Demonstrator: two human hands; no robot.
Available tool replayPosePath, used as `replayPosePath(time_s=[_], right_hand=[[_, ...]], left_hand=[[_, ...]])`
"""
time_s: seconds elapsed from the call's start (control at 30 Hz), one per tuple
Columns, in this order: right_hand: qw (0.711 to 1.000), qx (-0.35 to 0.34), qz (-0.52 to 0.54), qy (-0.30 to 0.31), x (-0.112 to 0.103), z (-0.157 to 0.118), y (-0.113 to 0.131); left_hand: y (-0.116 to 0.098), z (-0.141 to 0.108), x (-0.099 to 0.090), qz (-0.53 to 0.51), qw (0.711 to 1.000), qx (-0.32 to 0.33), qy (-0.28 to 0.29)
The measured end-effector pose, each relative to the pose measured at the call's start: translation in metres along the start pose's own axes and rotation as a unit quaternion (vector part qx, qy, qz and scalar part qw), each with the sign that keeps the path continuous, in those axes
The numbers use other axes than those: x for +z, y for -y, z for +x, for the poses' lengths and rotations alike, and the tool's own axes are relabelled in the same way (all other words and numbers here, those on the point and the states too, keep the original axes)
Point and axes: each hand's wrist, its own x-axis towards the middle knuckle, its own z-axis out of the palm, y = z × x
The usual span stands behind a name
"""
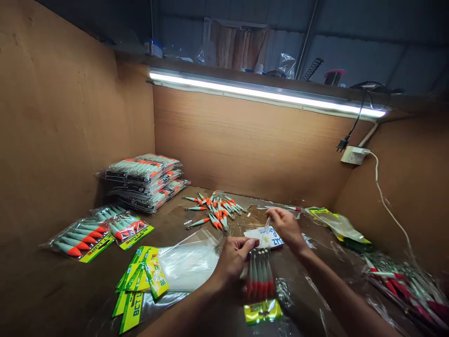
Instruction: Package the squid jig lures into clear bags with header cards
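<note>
A clear packet of fishing lures point(260, 276) lies in front of me, its several grey-and-red lures side by side and its yellow-green header card toward me. At the packet's far end, my left hand point(234, 258) is closed, thumb and fingers pinching the bag's edge. My right hand point(286, 227) is raised just beyond, fingertips closed on a thin clear plastic strip point(268, 223). Under and behind the hands is a white card with blue handwriting point(275, 238). A small heap of metal pieces point(283, 291) sits right of the packet.
Loose orange-and-pale lures point(217, 208) are heaped at the back. Stacked packed bags point(143, 175) and filled packets point(82, 238) stand left. Empty header bags point(185, 264) lie front left, more header bags point(338, 224) at right. Red-and-white lures point(403, 285) pile at far right.
</note>
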Motion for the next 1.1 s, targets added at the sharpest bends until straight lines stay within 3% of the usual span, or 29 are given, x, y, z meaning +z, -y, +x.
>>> replayPosePath(time_s=[0.03,0.1,0.2,0.3,0.37,0.43,0.5,0.57,0.67,0.8,0.97,1.1], right_hand=[[0.996,0.027,0.07,-0.039,-0.017,0.005,-0.012],[0.991,0.049,0.106,-0.06,-0.057,0.01,-0.033],[0.996,0.055,0.011,-0.071,-0.115,0.003,-0.051],[0.989,0.053,-0.076,-0.119,-0.136,-0.011,-0.043],[0.989,0.054,-0.11,-0.08,-0.122,-0.022,-0.026],[0.994,0.064,-0.07,0.055,-0.093,-0.033,-0.007],[0.978,0.067,0.017,0.197,-0.059,-0.044,0.008],[0.956,0.103,0.088,0.26,-0.031,-0.052,0.014],[0.941,0.148,0.164,0.258,-0.009,-0.06,0.008],[0.937,0.159,0.183,0.25,-0.004,-0.067,-0.008],[0.968,0.061,0.084,0.228,0.0,-0.076,-0.026],[0.968,-0.01,0.067,0.243,0.003,-0.082,-0.038]], left_hand=[[0.002,0.001,0.0,-0.059,0.998,-0.026,-0.006],[0.003,0.003,-0.002,-0.157,0.985,-0.066,-0.019],[0.001,0.004,-0.004,-0.194,0.977,-0.091,-0.025],[0.0,0.003,-0.001,-0.164,0.981,-0.098,-0.015],[0.001,0.004,0.002,-0.123,0.988,-0.091,-0.005],[0.004,0.004,0.004,-0.074,0.994,-0.078,0.007],[0.006,0.005,0.004,-0.039,0.997,-0.069,0.018],[0.005,0.006,0.001,-0.018,0.998,-0.063,0.024],[0.001,0.008,-0.007,0.022,0.996,-0.066,0.056],[0.004,0.011,-0.018,0.117,0.986,-0.057,0.101],[0.021,0.016,-0.026,0.205,0.972,-0.046,0.108],[0.029,0.018,-0.029,0.279,0.953,-0.019,0.114]])
